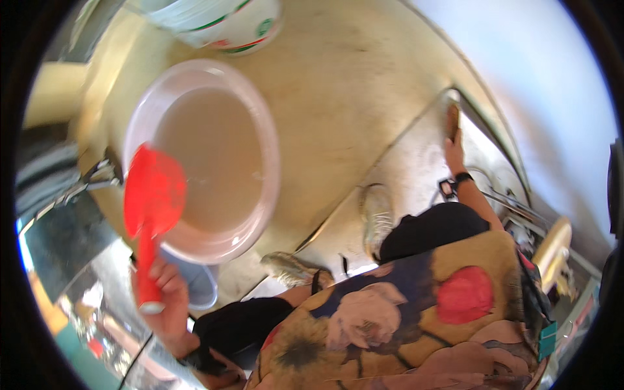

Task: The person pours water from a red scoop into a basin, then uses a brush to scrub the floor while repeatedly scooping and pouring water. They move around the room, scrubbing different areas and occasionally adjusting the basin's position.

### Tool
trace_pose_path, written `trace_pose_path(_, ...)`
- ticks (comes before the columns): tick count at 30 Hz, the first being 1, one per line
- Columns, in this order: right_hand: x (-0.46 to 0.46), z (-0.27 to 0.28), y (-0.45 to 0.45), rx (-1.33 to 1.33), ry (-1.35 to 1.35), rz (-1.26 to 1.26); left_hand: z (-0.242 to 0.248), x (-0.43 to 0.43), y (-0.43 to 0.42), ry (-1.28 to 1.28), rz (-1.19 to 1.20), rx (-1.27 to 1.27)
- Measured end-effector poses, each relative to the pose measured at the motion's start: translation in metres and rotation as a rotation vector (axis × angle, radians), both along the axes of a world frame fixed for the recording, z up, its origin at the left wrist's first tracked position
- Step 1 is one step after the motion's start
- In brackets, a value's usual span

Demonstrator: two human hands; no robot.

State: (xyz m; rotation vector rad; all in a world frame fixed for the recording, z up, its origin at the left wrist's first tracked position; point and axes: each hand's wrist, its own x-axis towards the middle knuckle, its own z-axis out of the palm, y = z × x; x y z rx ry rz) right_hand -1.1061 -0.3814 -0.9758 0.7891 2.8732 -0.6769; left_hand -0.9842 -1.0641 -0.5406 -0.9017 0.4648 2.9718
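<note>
My left hand (168,297) grips the handle of a red plastic scoop (155,192). The scoop's broad head hangs over the left rim of a large pale pink basin (267,195). Cloudy, brownish water (209,146) fills much of the basin. Far over to the right, my right hand (454,153) is stretched out low with a small brown object (453,119) in its fingers. That object is blurred, and I cannot tell what it is.
A white bucket (243,24) with green and red markings stands beyond the basin. A blue-grey container (200,287) is partly hidden by my left hand. My shoes (378,219) rest on the floor. A pale wall (551,97) rises at right, with a cream-coloured object (553,243) and clutter below it.
</note>
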Motion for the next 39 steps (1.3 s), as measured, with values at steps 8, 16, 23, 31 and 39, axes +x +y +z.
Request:
trace_pose_path(8, 0.017, -0.034, -0.01, -0.159, 0.164, 0.017, -0.072, -0.024, -0.036, -0.551, -0.44, -0.782)
trace_pose_path(16, 0.022, -0.015, -0.002, -0.121, 0.088, 0.041, -0.156, -0.047, -0.054, -0.449, -0.687, -1.19)
trace_pose_path(23, 0.025, -0.008, -0.002, -0.24, 0.089, 0.087, -0.154, -0.05, -0.058, -0.47, -0.245, -0.012)
trace_pose_path(31, 0.023, -0.022, 0.001, -0.174, 0.114, 0.086, -0.094, -0.018, -0.051, -0.227, -0.44, -0.034)
trace_pose_path(39, 0.03, 0.044, -0.039, -0.036, 0.26, -0.111, -0.016, -0.056, 0.009, -0.167, -0.716, -0.3)
